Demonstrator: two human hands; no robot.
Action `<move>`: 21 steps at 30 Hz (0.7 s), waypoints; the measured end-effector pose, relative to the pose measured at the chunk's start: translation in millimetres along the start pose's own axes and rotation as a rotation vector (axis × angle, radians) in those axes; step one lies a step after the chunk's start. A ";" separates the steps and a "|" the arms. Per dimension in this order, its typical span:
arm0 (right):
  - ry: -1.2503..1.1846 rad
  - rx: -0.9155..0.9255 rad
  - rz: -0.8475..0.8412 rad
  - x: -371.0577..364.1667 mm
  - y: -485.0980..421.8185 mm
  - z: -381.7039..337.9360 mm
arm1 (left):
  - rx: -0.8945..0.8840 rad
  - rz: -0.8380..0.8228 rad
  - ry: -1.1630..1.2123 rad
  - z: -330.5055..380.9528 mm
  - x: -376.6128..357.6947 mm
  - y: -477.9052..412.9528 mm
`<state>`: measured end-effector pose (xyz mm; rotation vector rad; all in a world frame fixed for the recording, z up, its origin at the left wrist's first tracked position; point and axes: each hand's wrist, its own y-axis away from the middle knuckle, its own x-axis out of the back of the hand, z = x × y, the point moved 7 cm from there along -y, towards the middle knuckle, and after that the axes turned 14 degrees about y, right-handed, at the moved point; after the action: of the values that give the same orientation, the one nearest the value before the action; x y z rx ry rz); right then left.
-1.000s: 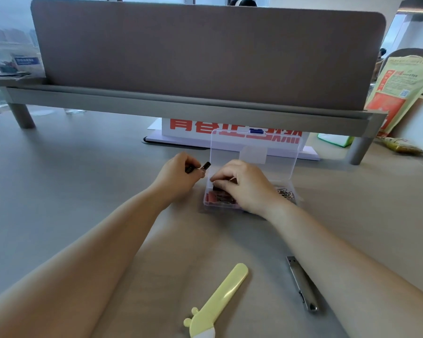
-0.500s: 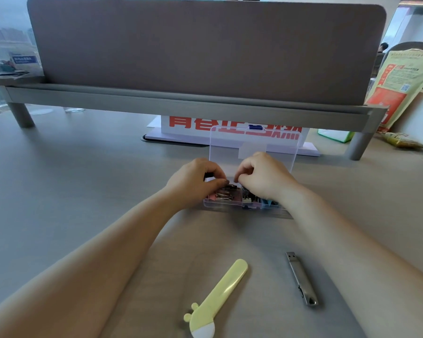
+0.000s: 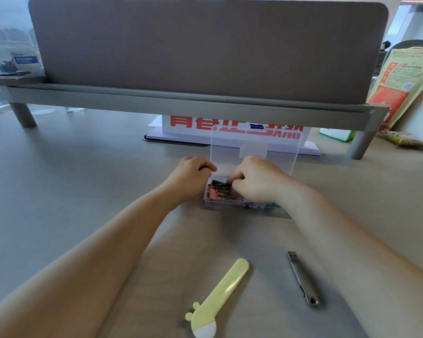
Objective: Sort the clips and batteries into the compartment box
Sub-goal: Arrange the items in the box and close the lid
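The clear box [image 3: 226, 203] sits mid-tabletop [image 3: 83, 181], its lid [image 3: 254, 147] standing open toward the far edge. Dark batteries [image 3: 219, 184] lie in its back left compartment, pink clips [image 3: 215, 194] in the front left one. The left hand [image 3: 191, 176] rests against the box's left side, fingers curled in a loose fist; I cannot tell whether it holds anything. The right hand [image 3: 257, 181] reaches into the box, fingers [image 3: 236, 182] bent down at the batteries' end; a grip cannot be made out. Near the front edge lie a yellow case [image 3: 220, 296] and a metal tool [image 3: 302, 279].
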<state>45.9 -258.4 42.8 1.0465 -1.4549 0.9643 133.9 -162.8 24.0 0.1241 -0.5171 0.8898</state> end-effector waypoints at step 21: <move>-0.176 -0.081 0.120 10.1 4.4 10.5 | -0.318 -0.009 -0.110 16.1 -5.2 9.9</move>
<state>38.1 -268.3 51.4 1.0140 -1.7044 0.9070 117.5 -165.3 34.4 -0.1151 -0.7539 0.7845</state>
